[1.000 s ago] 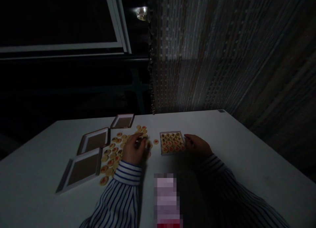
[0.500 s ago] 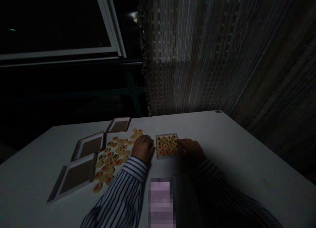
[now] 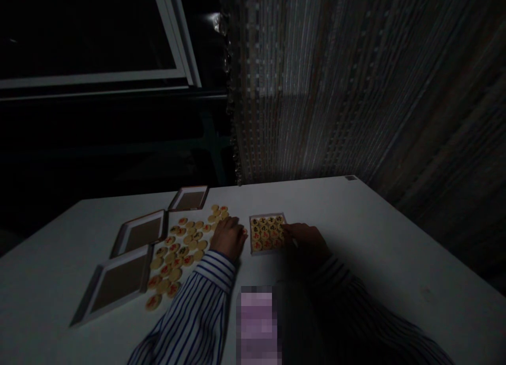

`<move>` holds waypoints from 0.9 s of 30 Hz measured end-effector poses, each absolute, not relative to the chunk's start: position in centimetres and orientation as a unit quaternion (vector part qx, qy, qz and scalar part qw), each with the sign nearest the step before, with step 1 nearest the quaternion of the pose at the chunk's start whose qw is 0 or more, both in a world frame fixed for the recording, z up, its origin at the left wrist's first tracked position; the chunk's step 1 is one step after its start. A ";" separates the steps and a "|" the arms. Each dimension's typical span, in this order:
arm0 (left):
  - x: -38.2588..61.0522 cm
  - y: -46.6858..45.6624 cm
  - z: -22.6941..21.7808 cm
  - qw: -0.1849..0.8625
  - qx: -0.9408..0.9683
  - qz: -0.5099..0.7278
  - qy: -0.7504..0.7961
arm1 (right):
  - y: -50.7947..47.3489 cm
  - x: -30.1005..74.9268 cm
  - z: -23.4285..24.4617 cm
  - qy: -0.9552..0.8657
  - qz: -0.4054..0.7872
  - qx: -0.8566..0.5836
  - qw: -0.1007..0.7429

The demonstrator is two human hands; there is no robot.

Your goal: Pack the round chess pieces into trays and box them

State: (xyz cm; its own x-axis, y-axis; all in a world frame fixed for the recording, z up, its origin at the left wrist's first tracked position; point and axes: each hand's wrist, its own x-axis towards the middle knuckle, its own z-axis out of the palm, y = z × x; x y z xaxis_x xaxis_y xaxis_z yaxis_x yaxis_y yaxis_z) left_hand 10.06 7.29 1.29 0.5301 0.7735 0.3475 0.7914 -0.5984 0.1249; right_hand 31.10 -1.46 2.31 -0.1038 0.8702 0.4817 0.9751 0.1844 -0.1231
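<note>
On the white table (image 3: 363, 238), box (image 3: 261, 252) of round pieces (image 3: 266, 234) sits between the hands, top row four across; its right side is partly covered by the right hand (image 3: 306, 239). That hand's fingers look bunched at the box edge, in deep shadow; can't tell if they pinch the wall or a piece. Left hand (image 3: 228, 237) is back-up just beside the box, fingers curled under, mostly hidden. One red-marked piece (image 3: 244, 231) peeks out at its fingertips; can't tell if gripped. Loose pieces (image 3: 192, 244) spread left, many marks unreadable. Three open trays (image 3: 120, 285) beyond them. Right sleeve (image 3: 359, 302) nearly lost in dark.
</note>
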 end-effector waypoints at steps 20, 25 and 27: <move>9.6 6.2 1.4 0.000 -0.831 -0.306 -0.465 | -1.6 30.6 2.4 -0.720 -0.139 -0.628 0.260; 10.0 5.5 1.6 -0.039 -0.805 -0.349 -0.478 | -1.5 30.9 2.2 -0.726 -0.148 -0.619 0.262; 10.3 5.2 1.9 -0.075 -0.788 -0.369 -0.488 | -1.4 31.0 2.0 -0.729 -0.153 -0.613 0.262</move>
